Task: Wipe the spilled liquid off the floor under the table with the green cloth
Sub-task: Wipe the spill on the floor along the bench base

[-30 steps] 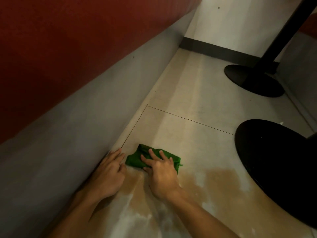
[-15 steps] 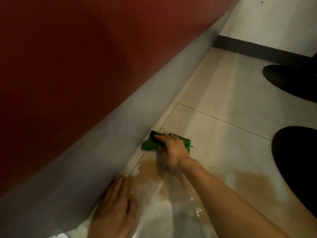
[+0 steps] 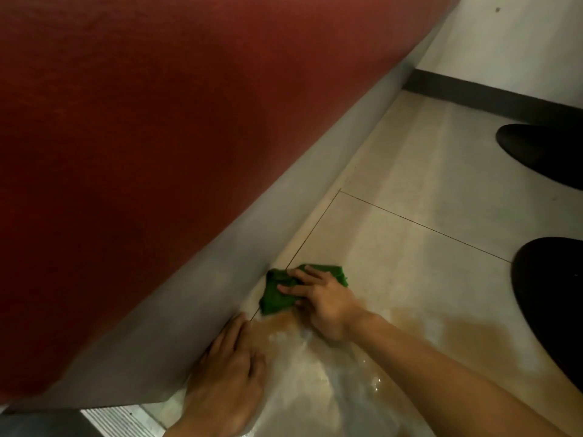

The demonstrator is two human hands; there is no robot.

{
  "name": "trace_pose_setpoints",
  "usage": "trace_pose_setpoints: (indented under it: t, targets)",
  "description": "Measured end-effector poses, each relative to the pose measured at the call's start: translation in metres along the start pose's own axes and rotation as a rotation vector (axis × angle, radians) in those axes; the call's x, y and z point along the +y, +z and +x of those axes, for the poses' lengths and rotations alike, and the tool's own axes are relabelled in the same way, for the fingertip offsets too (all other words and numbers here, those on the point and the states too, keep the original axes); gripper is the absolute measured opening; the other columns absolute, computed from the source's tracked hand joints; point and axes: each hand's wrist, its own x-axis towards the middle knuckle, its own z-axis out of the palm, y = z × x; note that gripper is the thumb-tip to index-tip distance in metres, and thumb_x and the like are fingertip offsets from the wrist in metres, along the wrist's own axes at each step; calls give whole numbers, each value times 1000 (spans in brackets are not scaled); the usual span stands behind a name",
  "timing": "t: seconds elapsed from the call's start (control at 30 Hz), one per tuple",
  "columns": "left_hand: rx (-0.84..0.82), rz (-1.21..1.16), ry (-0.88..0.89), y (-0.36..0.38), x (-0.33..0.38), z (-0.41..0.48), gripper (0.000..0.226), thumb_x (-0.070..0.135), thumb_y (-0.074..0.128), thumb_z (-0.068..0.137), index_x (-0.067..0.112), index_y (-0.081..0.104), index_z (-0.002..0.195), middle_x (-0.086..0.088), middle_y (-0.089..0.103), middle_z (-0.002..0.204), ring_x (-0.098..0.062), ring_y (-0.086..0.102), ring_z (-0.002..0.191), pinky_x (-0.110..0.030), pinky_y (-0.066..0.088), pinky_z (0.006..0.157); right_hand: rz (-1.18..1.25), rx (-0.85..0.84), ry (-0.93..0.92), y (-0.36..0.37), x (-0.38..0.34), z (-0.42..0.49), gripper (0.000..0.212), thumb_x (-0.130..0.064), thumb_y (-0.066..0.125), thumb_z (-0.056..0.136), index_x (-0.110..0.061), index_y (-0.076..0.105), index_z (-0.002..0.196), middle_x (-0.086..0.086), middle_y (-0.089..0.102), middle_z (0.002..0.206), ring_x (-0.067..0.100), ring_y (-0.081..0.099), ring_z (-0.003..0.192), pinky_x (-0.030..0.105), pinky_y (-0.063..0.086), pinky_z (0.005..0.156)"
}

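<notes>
R hand (image 3: 325,304): palm down on the green cloth (image 3: 277,294), fingers laid out nearly straight & a bit apart, pressing it to the floor (image 3: 426,190); not curled round it; forearm comes in from btm right
L hand (image 3: 227,373): flat on the wet floor, fingers close together, pointing fwd, outer edge against the grey bench base (image 3: 220,263); holds nothing
Cloth spot: just ahead of the L fingertips, left end touching the foot of the grey base, lying across the thin tile joint (image 3: 426,227) that runs along it
In the way: grey base walls off the whole left side, red bench front (image 3: 126,121) hangs over it; on the right the near black table foot (image 3: 552,294) sits on the floor beside the spill
Around: 2nd black table foot (image 3: 542,149) further back right; white wall (image 3: 520,42) w/ dark skirting (image 3: 489,97) at the far end; ribbed metal strip (image 3: 116,421) at btm left corner
Cloth look: bright green, bunched & creased, folded not spread; middle hidden under the R hand, both ends show
Spill (image 3: 467,339): brown patch on pale tile, from the cloth's near edge out right twd the near table foot; thinner glossy wet film w/ glints betw. the two arms; floor beyond the cloth looks dry
</notes>
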Motion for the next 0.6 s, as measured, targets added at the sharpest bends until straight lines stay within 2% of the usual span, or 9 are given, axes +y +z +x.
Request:
trace_pose_setpoints:
  t: [0.1, 0.17, 0.2, 0.23, 0.3, 0.37, 0.47, 0.5, 0.6]
  targets:
    - [-11, -20, -9, -4, 2, -1, 66, 48, 27, 79, 17, 63, 125, 4, 54, 138, -13, 55, 122, -20, 33, 103, 3, 44, 72, -9, 13, 20, 43, -32, 44, 99, -42, 41, 140, -9, 24, 157, 23, 16, 146, 45, 15, 118]
    - [75, 4, 54, -2, 3, 2, 83, 55, 7, 75, 23, 41, 143, 11, 27, 154, -7, 31, 139, -19, 18, 108, 19, 57, 93, -8, 16, 28, 42, -32, 45, 99, -42, 43, 139, -7, 27, 156, 26, 19, 145, 47, 17, 117]
    - [95, 13, 65, -3, 2, 2, 87, 56, 2, 72, 24, 34, 147, 12, 20, 156, -6, 25, 141, -18, 12, 109, 30, 56, 110, -7, 14, 29, 42, -32, 45, 98, -42, 43, 139, -8, 27, 156, 28, 19, 145, 49, 18, 117]
    - [57, 41, 49, -5, 4, 1, 84, 55, 7, 74, 21, 41, 144, 10, 27, 154, -7, 32, 139, -18, 15, 109, 38, 56, 121, -5, 10, 28, 42, -32, 45, 98, -42, 43, 138, -8, 26, 156, 28, 18, 145, 50, 17, 116]
    - [-27, 26, 20, -6, 3, -1, 66, 47, 30, 76, 13, 66, 121, 2, 57, 134, -14, 59, 117, -21, 31, 102, 47, 52, 102, -1, -1, 20, 42, -31, 44, 98, -43, 43, 138, -9, 24, 157, 27, 14, 146, 52, 15, 117]
    - [-51, 27, 13, -4, 1, -1, 59, 43, 38, 74, 11, 72, 110, -2, 66, 121, -17, 66, 106, -27, 38, 95, 54, 20, 42, 5, -10, 8, 41, -31, 43, 99, -43, 43, 138, -12, 23, 157, 22, 10, 147, 50, 9, 118]
    - [-37, 59, 20, -5, 1, -1, 60, 44, 37, 75, 13, 71, 112, 0, 65, 124, -16, 64, 109, -28, 48, 91, 63, -11, -37, 4, -2, 1, 41, -30, 44, 99, -45, 44, 137, -18, 24, 155, 16, 11, 147, 49, 10, 119]
    - [-23, 70, 7, -4, 0, -1, 62, 45, 34, 76, 14, 69, 117, 1, 61, 129, -15, 61, 113, -30, 47, 93, 72, -20, -33, 0, 5, 6, 42, -28, 45, 99, -45, 44, 136, -18, 25, 155, 16, 12, 147, 48, 11, 119]
    - [-23, 75, -6, -6, 4, -1, 73, 51, 21, 79, 16, 55, 133, 6, 43, 145, -13, 46, 130, -28, 30, 105, 84, -10, 57, -13, 13, 27, 41, -26, 45, 99, -41, 45, 138, -12, 24, 156, 21, 13, 147, 48, 10, 119]
